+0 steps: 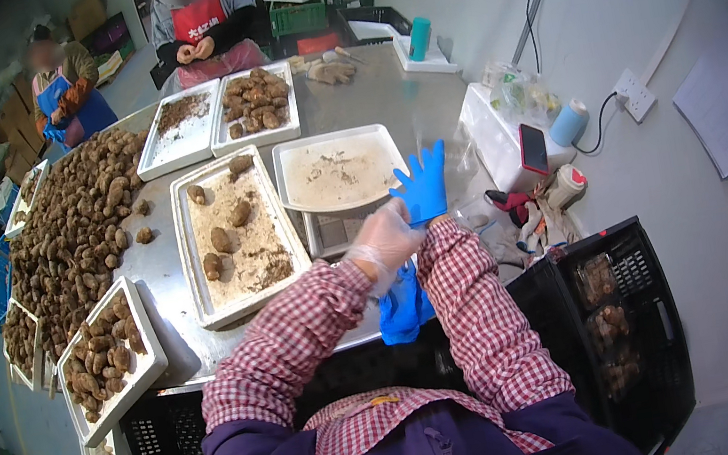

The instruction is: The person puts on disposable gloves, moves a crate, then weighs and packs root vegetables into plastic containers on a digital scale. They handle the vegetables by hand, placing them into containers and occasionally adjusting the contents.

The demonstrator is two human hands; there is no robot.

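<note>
My right hand [424, 185] wears a blue rubber glove, its fingers spread and pointing away from me. In a thin clear plastic glove, my left hand [388, 239] is closed at the right wrist, gripping the blue glove's cuff. A second blue glove [403, 307] hangs limp below my hands at the table's near edge; whether my left hand also holds it, I cannot tell. Just beyond my hands lies a white tray [341, 169] with dirt crumbs. Left of it, a longer white foam tray [236, 233] holds several brown taro-like tubers and loose soil.
A large heap of tubers [79, 234] covers the table's left side. A foam tray [103, 354] of tubers tilts at the near left. Black crates [632, 328] stand at my right. A phone [532, 148] leans against a white foam box. Two people in aprons stand across the table.
</note>
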